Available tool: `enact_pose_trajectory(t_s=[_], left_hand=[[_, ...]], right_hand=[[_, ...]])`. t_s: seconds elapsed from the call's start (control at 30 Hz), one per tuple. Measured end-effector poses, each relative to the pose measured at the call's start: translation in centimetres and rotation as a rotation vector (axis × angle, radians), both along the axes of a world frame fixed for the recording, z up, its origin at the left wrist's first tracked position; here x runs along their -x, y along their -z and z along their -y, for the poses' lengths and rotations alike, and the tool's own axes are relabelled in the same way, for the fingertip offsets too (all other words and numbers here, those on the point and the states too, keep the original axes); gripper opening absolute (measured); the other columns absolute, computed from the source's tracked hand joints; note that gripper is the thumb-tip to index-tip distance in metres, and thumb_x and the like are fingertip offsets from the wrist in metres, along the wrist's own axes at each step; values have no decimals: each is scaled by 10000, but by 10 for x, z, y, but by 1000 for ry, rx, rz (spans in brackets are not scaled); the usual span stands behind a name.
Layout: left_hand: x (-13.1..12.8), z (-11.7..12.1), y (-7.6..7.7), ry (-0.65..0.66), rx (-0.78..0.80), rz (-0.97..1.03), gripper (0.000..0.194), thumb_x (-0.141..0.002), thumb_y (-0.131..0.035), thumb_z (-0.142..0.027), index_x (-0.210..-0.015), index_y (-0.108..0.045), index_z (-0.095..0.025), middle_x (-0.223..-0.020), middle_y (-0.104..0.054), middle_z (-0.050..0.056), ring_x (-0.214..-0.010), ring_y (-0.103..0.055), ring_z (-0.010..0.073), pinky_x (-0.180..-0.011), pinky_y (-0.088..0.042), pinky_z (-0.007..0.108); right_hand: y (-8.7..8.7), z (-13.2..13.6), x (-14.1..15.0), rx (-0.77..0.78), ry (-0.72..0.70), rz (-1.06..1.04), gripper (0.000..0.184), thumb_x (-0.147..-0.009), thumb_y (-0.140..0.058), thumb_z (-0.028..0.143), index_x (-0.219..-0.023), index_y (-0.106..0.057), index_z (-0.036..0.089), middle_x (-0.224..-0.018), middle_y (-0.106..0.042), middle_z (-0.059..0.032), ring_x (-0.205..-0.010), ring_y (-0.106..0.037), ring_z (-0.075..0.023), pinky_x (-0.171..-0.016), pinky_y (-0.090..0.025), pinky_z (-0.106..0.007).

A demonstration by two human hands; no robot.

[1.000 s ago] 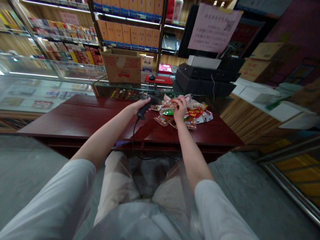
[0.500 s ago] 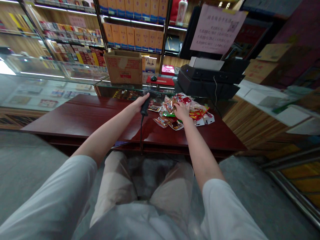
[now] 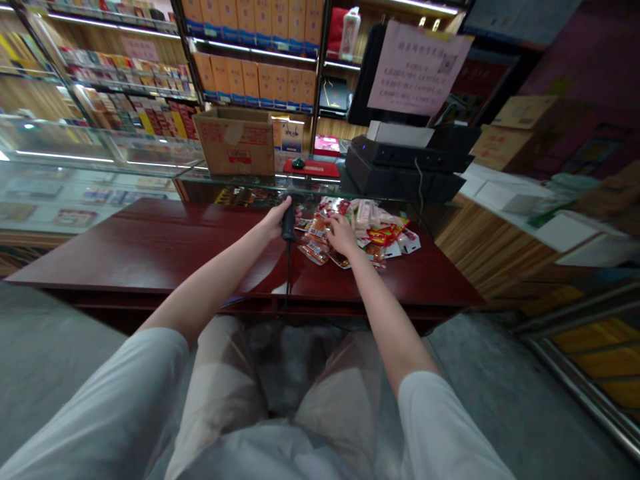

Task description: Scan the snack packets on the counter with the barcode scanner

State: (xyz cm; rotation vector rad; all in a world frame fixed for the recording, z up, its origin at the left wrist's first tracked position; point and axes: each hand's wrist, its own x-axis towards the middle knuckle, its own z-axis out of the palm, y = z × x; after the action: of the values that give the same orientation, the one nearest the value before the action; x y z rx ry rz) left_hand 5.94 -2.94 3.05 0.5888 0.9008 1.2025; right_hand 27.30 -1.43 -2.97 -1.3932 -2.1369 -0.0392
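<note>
My left hand [image 3: 278,219] is wrapped around the black grip of a handheld barcode scanner [image 3: 288,223], whose cord hangs down over the front edge of the desk. The scanner's head points away from me and is hard to make out. To its right lies a loose pile of snack packets [image 3: 385,233] in red, white and clear wrappers. My right hand [image 3: 343,235] is at the left side of this pile, its fingers bent over a clear and orange snack packet [image 3: 317,229]. Part of that packet is hidden under the fingers.
The dark red desk [image 3: 165,247] borders a glass counter. On the counter stand an open cardboard box [image 3: 236,143], a red mat [image 3: 320,169] and a black cash drawer [image 3: 400,177] below a monitor with a paper sign [image 3: 417,70]. White boxes [image 3: 515,193] sit at right.
My right hand has moved left and slightly towards me, bringing a packet to the pile's left side. The left hand still grips the scanner. The view has shifted a little.
</note>
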Motion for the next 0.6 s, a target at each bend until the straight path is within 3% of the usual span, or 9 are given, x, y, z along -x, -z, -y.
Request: enact_pose_trajectory(t_s=[0.13, 0.2, 0.3, 0.43, 0.53, 0.6], left_hand=[[-9, -2, 1, -16, -28, 46, 307, -952, -522, -388, -905, -618, -100, -648, -660, 71, -558, -641, 134, -546, -527, 224], [-18, -4, 4, -52, -81, 76, 218, -930, -578, -327, -919, -602, -111, -651, -646, 45, -587, -649, 131, -593, -534, 228], [-38, -4, 11, -96, -186, 110, 198, -853, -690, -232, -977, -559, -149, -648, -604, -25, -572, -615, 97, -620, -519, 215], [-63, -2, 22, -56, -307, 36, 347, -773, -753, -162, -1017, -507, -185, -704, -587, -55, -606, -588, 75, -649, -491, 205], [-62, -8, 29, -13, -424, -157, 263, -781, -731, -227, -977, -567, -164, -823, -622, 1, -750, -618, 111, -735, -500, 243], [-50, -16, 35, -100, -493, -378, 232, -781, -704, -246, -975, -614, -157, -953, -637, 44, -885, -623, 147, -813, -500, 275]], right_hand=[[0, 5, 13, 65, -109, -247, 217, -854, -534, 196, -1004, -690, 191, -1186, -660, -87, -1226, -533, -248, -1199, -118, -540], [-3, 9, 20, 167, -180, -533, 189, -880, -526, 271, -958, -677, 190, -1127, -687, -83, -1166, -567, -238, -1150, -273, -486], [-9, 17, 31, 438, -340, -962, 272, -867, -558, 394, -1047, -627, 203, -1041, -702, -51, -1003, -612, -207, -938, -481, -377], [-11, 26, 34, 601, -460, -1158, 368, -674, -726, 273, -1009, -587, 217, -904, -680, 16, -855, -599, -164, -763, -518, -282], [-6, 29, 24, 706, -470, -1336, 333, -634, -644, 204, -954, -550, 221, -738, -630, 53, -689, -588, -144, -664, -517, -274], [0, 29, 12, 743, -466, -1497, 326, -617, -582, 182, -935, -522, 226, -676, -599, 66, -621, -579, -139, -635, -518, -278]])
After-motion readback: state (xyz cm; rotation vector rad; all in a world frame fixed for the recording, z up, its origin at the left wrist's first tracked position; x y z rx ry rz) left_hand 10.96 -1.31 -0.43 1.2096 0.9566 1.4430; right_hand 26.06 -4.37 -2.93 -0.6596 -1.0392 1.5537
